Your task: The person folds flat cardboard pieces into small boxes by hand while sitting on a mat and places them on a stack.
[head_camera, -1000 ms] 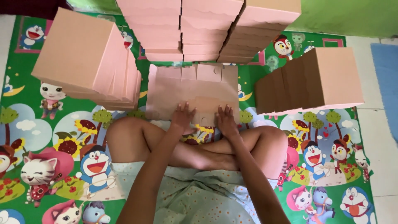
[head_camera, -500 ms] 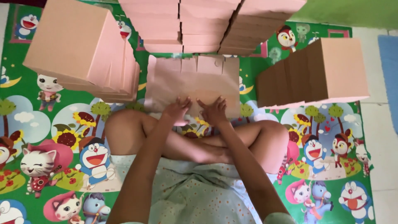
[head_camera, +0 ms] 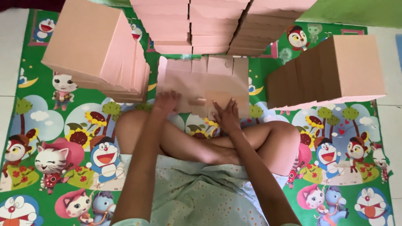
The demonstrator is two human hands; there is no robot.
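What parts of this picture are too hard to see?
Head view:
- The left hand is blurred, so its fingers don't show clearly.
- The flat pink cardboard is partly covered by both hands, the right hand too.
- The pink stacks at the back are cut off by the top edge.
- The person's elbows are cut off by the bottom edge.

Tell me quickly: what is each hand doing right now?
Left hand: open, pressing flat on the pink card sheet.
Right hand: open, fingers spread on the same sheet.
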